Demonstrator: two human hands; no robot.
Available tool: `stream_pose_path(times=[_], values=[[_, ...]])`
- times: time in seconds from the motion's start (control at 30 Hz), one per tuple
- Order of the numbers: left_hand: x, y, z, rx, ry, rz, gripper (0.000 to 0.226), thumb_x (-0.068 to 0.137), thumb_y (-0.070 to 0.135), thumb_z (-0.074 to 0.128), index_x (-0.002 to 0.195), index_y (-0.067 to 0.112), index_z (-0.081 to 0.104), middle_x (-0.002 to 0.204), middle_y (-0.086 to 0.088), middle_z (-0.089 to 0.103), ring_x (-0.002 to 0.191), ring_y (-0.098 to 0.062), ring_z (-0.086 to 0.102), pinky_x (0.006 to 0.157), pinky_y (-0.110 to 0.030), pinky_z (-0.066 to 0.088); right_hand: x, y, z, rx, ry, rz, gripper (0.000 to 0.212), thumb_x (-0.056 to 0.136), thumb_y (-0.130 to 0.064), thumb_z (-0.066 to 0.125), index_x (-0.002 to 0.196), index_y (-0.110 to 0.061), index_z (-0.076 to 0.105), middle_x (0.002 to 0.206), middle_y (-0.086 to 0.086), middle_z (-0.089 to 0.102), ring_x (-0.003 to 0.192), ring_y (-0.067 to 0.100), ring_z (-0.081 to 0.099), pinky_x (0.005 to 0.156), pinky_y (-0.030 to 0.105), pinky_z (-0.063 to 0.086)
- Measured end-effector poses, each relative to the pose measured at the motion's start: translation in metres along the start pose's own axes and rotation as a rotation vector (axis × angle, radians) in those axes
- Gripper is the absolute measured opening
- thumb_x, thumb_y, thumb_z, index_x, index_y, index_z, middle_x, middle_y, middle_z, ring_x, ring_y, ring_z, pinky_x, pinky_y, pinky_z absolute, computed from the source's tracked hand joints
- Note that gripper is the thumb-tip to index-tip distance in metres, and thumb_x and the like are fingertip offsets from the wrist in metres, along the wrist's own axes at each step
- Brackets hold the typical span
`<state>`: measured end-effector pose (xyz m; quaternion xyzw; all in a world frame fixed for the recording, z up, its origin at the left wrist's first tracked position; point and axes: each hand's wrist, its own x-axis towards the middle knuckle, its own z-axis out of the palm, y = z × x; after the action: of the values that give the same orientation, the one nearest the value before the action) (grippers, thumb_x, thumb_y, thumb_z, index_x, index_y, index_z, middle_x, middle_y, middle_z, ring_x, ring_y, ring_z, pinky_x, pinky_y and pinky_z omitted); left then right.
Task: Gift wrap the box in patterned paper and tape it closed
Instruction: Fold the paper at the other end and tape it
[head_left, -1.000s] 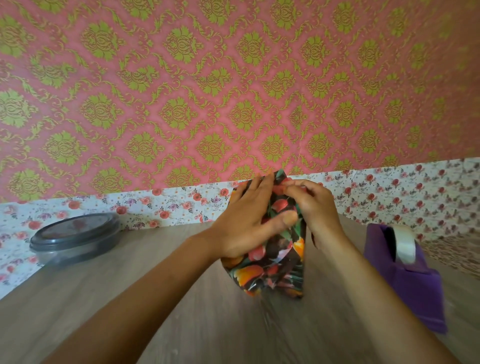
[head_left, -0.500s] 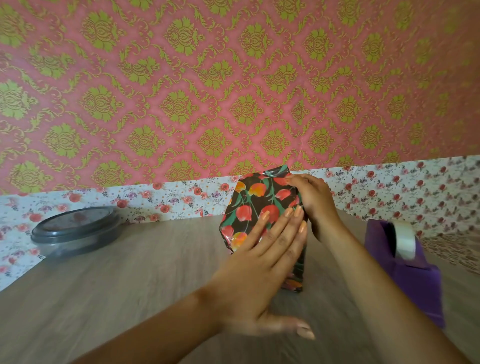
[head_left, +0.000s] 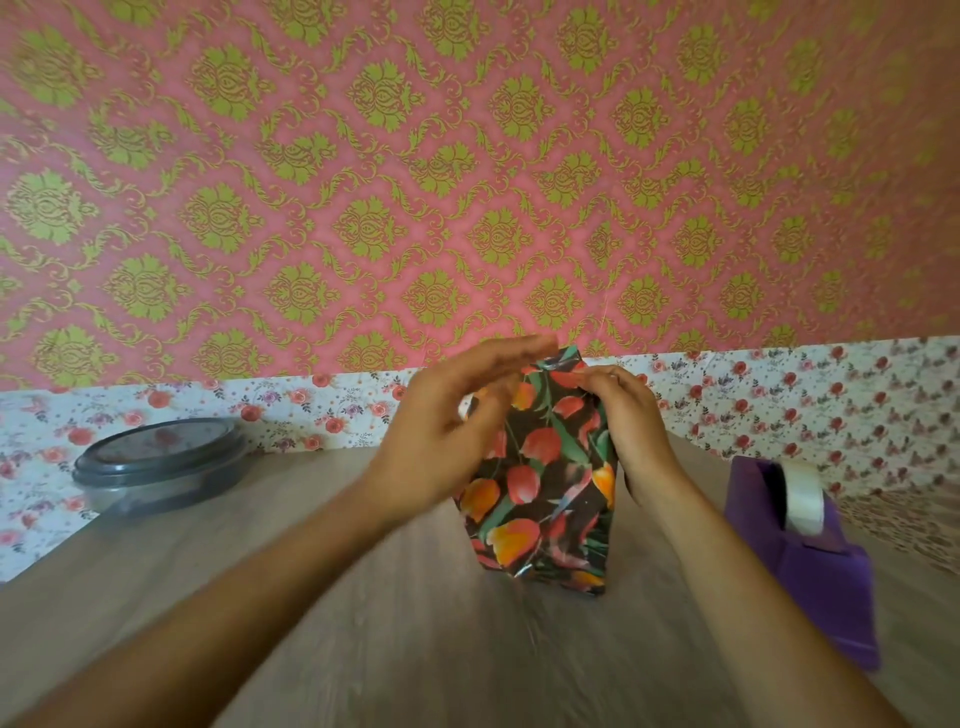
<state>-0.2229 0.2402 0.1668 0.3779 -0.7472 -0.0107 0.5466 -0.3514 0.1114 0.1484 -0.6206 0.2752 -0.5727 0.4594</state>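
on the table (head_left: 311, 597), right hand (head_left: 631, 426) grips the wrapped box (head_left: 545, 499) — left hand (head_left: 441, 431) alongside, fingers (head_left: 498, 358) straight.

Left hand (head_left: 447, 436) has come off the lower front of the box (head_left: 550, 499), where it lay flat half a second ago. It is now up at the box's upper left, fingers (head_left: 509, 358) straight near the top edge, blurred; contact unclear. Lower front of the wrapping, covered before, now shows. A second ago this hand wrapped the top.

Fruit-patterned wrapped box (head_left: 545, 488), upright on wooden table (head_left: 311, 597), top unfolded
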Motion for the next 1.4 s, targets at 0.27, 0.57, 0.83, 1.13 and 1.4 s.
stream_pose_path(times=[0.27, 0.57, 0.83, 1.13, 1.4], values=[[0.042, -0.019, 0.002, 0.694, -0.761, -0.090, 0.117, 0.063, 0.045, 0.082, 0.150, 0.016, 0.010, 0.155, -0.002, 0.020, 0.140, -0.018, 0.021, 0.111, -0.022, 0.013, 0.006, 0.012, -0.008, -0.030, -0.029, 0.027, 0.026, 0.095, -0.034, 0.044, 0.103, -0.017, 0.062, 0.108, 0.007, 0.064, 0.102, 0.021, 0.061, 0.092, 0.038, 0.047], [0.049, -0.010, 0.013, 1.032, -0.874, -0.110, 0.136, 0.056, 0.067, 0.074, 0.149, 0.017, -0.011, 0.159, 0.001, -0.007, 0.146, -0.019, -0.006, 0.116, -0.048, -0.012, -0.010, 0.015, -0.011, -0.015, -0.031, -0.108, 0.035, 0.093, -0.048, 0.042, 0.121, -0.031, 0.055, 0.131, 0.000, 0.054, 0.121, 0.010, 0.051, 0.105, 0.034, 0.040], [0.049, -0.009, 0.012, 0.970, -0.876, -0.143, 0.135, 0.058, 0.063, 0.077, 0.149, 0.016, -0.013, 0.158, 0.003, -0.008, 0.145, -0.017, -0.001, 0.116, -0.029, 0.002, -0.049, 0.033, -0.091, -0.380, 0.221, -0.433, 0.019, 0.088, -0.015, 0.059, 0.106, -0.020, 0.062, 0.093, -0.024, 0.065, 0.086, -0.012, 0.058, 0.072, 0.004, 0.042], [0.056, -0.011, 0.013, 1.005, -0.898, -0.192, 0.139, 0.050, 0.070, 0.075, 0.149, 0.019, -0.007, 0.157, 0.004, 0.003, 0.143, -0.020, 0.010, 0.117, -0.036, 0.013, -0.072, 0.027, -0.195, -0.858, 0.372, 0.208, 0.039, 0.095, -0.039, 0.047, 0.113, -0.008, 0.063, 0.102, 0.015, 0.062, 0.094, 0.029, 0.057, 0.077, 0.033, 0.036], [0.055, -0.007, 0.016, 1.053, -0.916, -0.212, 0.142, 0.047, 0.071, 0.073, 0.149, 0.017, -0.010, 0.156, 0.003, 0.001, 0.141, -0.020, 0.010, 0.114, -0.034, 0.018, -0.055, 0.013, -0.174, -0.557, 0.335, 0.368, 0.031, 0.077, -0.014, 0.075, 0.100, -0.008, 0.056, 0.088, 0.005, 0.059, 0.069, 0.012, 0.053, 0.058, 0.028, 0.041]])
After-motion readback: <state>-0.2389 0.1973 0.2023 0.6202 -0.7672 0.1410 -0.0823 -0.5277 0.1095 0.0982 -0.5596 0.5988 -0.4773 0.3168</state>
